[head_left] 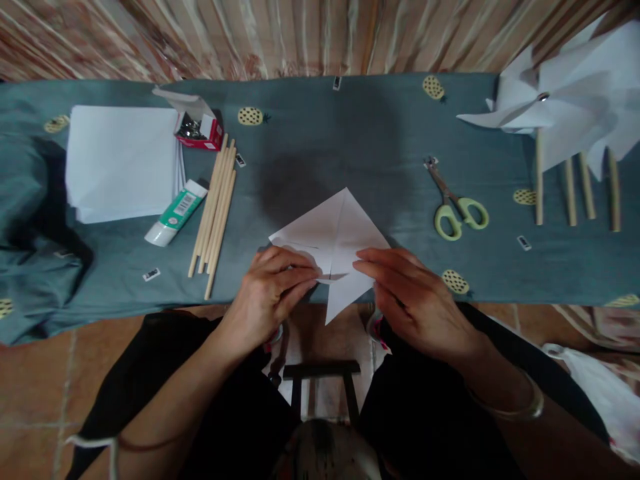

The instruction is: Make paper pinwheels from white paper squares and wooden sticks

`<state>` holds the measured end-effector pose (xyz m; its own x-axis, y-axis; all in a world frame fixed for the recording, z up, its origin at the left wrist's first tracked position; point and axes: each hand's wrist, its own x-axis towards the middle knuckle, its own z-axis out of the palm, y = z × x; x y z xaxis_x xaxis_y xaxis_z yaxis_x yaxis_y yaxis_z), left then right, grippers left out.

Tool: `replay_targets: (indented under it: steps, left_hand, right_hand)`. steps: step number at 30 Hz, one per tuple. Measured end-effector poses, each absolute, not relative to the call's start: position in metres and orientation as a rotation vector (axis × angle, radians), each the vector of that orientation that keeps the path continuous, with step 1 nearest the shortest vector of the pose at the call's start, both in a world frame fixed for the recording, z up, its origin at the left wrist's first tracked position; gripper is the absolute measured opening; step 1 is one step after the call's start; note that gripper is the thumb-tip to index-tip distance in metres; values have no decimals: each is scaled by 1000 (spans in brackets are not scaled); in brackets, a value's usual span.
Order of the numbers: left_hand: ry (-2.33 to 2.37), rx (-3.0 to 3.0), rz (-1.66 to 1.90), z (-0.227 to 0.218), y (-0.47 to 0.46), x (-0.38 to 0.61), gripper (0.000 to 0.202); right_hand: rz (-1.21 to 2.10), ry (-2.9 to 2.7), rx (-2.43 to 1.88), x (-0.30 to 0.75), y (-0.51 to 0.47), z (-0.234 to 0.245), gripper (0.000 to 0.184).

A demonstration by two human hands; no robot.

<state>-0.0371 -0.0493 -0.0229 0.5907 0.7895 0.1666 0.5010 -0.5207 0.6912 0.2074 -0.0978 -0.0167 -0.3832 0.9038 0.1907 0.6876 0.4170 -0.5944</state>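
Note:
A creased white paper square [345,227] with slits cut in from its corners lies at the table's near edge, one corner pointing away from me. My left hand [273,283] pinches a flap at the paper's left side between thumb and fingers, bending it toward the middle. On the right side, the fingers of my right hand [410,293] lie over the sheet with the thumb at its lower edge, gripping it. The near corner of the paper hangs over the table edge.
Left: a paper stack [123,163], a red box of metal pins [200,127], a glue stick [176,213] and several wooden sticks [215,213]. Right: green-handled scissors [455,203] and finished paper pinwheels [565,93] on sticks. A patterned green cloth [320,133] covers the table.

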Motion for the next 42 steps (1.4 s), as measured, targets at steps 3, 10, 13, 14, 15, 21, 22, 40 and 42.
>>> replay_targets:
  steps: [3,10,13,14,15,21,22,40,42]
  left_hand:
    - [1060,2189,634,-23,-47,-37,15]
    - [1214,2140,660,-27,-47,-31,14]
    - [1234,2116,647,-26,-46,-28,13]
    - [1235,2115,643,-26,-45,-27,13]
    - [1233,2116,635,-24,-45,-27,14]
    - [1261,2039,622,-18,-44,-27,14]
    - [1272,2026,620,-18,-44,-28,14]
    - [1267,2083,586,-17,-45,-28,16]
    - [1260,2088,593,-17,-45,-28,16]
  right_hand:
    - [534,-2200,-1368,201,-95,-18,42]
    - [474,-2189,-1339,190,-94,-26,39]
    - [463,-2173,-1347,186,-96,-28,42]
    - [453,-2168,-1352,185,-96,-29,43]
    - [440,-2165,-1355,184,-96,-29,43]
    - [391,-2207,-1392,184,-93,-34,48]
    - [387,-2229,-1400,183,-92,-36,49]
    - [345,-2386,-1549,172,-88,-37,51]
    - [339,-2406,-1544,173,-88,-36,50]
